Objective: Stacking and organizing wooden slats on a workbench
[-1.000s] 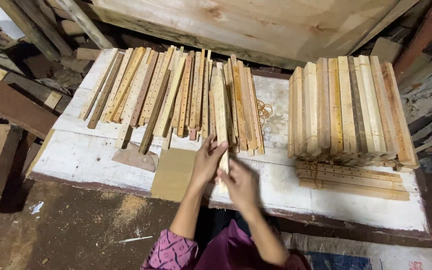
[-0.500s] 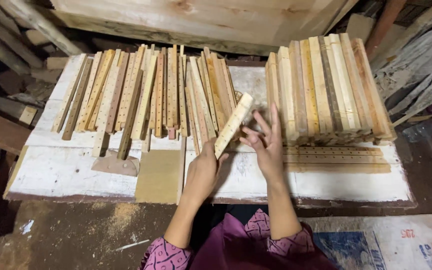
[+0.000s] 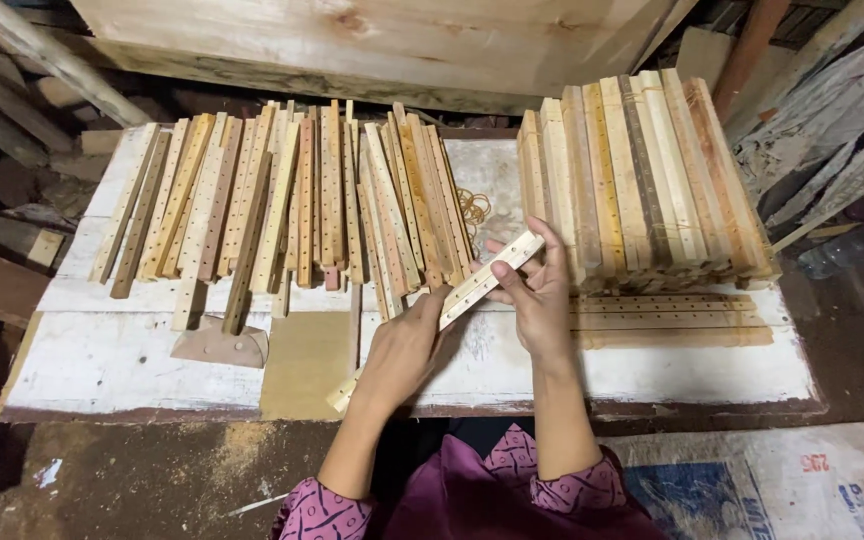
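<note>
A worn white-painted tabletop (image 3: 132, 355) sits low over a dusty dirt floor (image 3: 152, 480); a broad pale wooden board (image 3: 372, 40) leans behind it; dark scrap timber (image 3: 12, 120) crowds the left; dim light falls from above.

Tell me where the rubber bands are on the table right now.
The rubber bands lie on the white table, centre-right in the head view, between the spread of drilled wooden strips and the stacked strips.
</note>
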